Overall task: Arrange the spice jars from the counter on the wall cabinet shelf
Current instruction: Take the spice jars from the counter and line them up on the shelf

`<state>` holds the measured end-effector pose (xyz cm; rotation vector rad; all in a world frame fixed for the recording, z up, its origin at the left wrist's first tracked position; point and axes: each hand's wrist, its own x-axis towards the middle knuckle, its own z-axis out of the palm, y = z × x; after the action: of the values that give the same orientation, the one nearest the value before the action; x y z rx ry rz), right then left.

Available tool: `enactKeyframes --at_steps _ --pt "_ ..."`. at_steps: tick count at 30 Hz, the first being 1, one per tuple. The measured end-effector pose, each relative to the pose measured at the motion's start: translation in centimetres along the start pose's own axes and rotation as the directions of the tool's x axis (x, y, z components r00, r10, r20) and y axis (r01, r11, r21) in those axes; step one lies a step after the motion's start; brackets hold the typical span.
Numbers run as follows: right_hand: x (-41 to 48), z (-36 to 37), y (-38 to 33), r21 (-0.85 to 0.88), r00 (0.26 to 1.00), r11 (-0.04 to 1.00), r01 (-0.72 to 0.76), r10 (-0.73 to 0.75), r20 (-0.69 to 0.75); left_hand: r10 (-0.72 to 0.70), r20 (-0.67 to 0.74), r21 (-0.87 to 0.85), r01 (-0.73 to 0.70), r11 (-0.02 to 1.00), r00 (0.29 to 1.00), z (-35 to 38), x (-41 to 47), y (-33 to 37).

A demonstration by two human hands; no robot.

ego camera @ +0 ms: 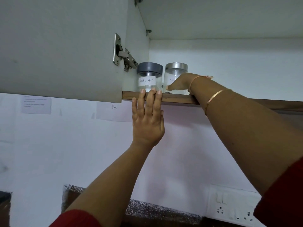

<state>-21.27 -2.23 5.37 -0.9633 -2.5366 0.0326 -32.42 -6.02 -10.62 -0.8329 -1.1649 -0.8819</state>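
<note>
Reaching overhead, the person has both hands at the open wall cabinet, where 2 jars stand just beside one another at the left end of the shelf [177,98], close to its front lip and next to the hinge [124,58] of the cabinet door [57,46]

The left hand [147,125] is flat, its straight fingers laid together, and the fingertips [153,90] rest on the lip right under the black pepper jar [149,76]. To me this looks like a guard against that jar sliding off, or simply a brace. The right hand [178,82] curls round the right side of the steel-lidded jar [173,71], thumb pressed across its lower front and hiding most of a label that starts "Clo". The other fingers are behind the jar, out of sight. I take it the jar is being settled beside its neighbour with the label facing out

Both jars are squat, round and clear, though I can't tell glass from plastic. 1 has a matt grey lid, the other a brushed metal one, and both carry handwritten white paper labels. The shelf lip is dark wood grain and the cabinet inside is smooth and pale. Far below, a strip of speckled stone bench [155,208] shows
</note>
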Motion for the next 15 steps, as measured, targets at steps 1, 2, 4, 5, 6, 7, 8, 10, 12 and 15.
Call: enactKeyframes --at_steps 1,2,4,5,6,7,8,10,12,15 --pt "-0.2 0.0 0.0 -0.010 1.000 1.000 0.002 -0.002 0.007 -0.002 0.007 -0.001 0.002 1.000 1.000 -0.1 0.0 0.0" --pt "-0.4 0.0 -0.1 -0.005 1.000 1.000 0.002 -0.001 0.015 -0.004 0.016 -0.003 0.004 1.000 1.000 -0.2 0.0 0.0" --pt "-1.1 0.0 -0.1 0.006 0.998 1.000 0.001 -0.002 0.067 -0.003 0.040 0.000 0.003 1.000 0.999 -0.6 -0.1 0.1" --pt "-1.6 -0.1 -0.2 -0.001 0.994 1.000 0.006 -0.006 0.106 -0.002 0.057 0.002 0.002 1.000 0.998 -0.9 -0.1 0.1" --pt "-2.3 -0.2 -0.2 -0.011 0.988 1.000 0.022 -0.020 0.151 -0.004 0.076 0.004 0.003 1.000 0.997 -1.3 0.0 0.2" --pt "-3.1 -0.3 -0.3 -0.014 0.981 0.999 0.035 -0.032 0.190 -0.007 0.098 0.005 0.007 1.000 0.995 -1.7 0.0 0.3" --pt "-3.8 -0.4 -0.4 -0.016 0.975 0.999 0.044 -0.039 0.221 -0.014 0.119 0.009 0.013 1.000 0.993 -2.0 0.0 0.4" --pt "-4.8 -0.6 -0.5 -0.052 0.964 0.997 0.057 -0.042 0.262 -0.036 0.161 0.018 0.034 0.999 0.986 -2.7 0.1 0.6" --pt "-5.7 -0.8 -0.9 -0.086 0.952 0.995 0.053 -0.025 0.304 -0.063 0.206 0.019 0.061 0.998 0.977 -3.4 0.2 1.0" --pt "-6.1 -0.9 -1.1 -0.072 0.961 0.997 0.026 -0.005 0.278 -0.084 0.260 0.012 0.084 0.996 0.962 -4.4 0.6 1.3"
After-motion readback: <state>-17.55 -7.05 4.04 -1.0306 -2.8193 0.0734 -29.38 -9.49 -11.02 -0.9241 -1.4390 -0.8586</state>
